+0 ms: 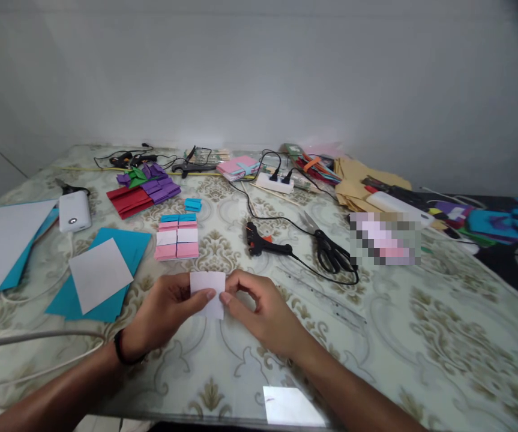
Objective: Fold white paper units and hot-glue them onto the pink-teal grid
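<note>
Between my two hands is a small white piece of paper (pixel 207 283), held up just above the patterned tablecloth. My left hand (pixel 166 309) pinches its left side, thumb lying across the front. The right edge sits between the thumb and fingers of my right hand (pixel 259 306). Beyond the hands lie folded paper strips (pixel 177 236) in pink, white and blue, stacked in two columns. A small folded blue piece (pixel 192 205) rests just behind them. To the left, a white square sheet (pixel 100 276) lies on blue paper sheets (pixel 135 246).
A black glue gun (pixel 263 241) and black-handled scissors (pixel 331 249) lie right of centre, with a clear ruler (pixel 326 300) nearer me. A white power bank (pixel 74 211) is at left. Folded red paper (pixel 129 201), a power strip (pixel 275 182) and cables lie farther back.
</note>
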A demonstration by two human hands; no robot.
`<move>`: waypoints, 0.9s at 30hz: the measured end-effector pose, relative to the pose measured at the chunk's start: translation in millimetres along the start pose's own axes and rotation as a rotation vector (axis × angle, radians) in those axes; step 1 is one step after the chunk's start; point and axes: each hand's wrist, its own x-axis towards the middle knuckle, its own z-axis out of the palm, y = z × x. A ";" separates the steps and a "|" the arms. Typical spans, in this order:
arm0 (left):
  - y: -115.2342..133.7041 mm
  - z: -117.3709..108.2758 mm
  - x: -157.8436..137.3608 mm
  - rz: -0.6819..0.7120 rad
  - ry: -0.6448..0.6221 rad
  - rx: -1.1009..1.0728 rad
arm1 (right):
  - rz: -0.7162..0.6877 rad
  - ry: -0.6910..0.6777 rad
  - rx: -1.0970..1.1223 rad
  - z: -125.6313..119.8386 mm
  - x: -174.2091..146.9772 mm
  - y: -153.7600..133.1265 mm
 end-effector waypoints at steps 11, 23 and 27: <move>2.5 -0.4 -0.7 0.056 -0.050 0.198 | 0.036 0.037 0.051 2.3 -2.2 6.7; 10.5 -3.6 -3.4 0.158 -0.028 0.414 | -0.128 0.082 0.065 -0.8 -3.4 6.6; 14.0 -7.0 -6.1 0.207 -0.005 0.289 | -0.223 0.178 0.031 -2.3 -3.6 7.5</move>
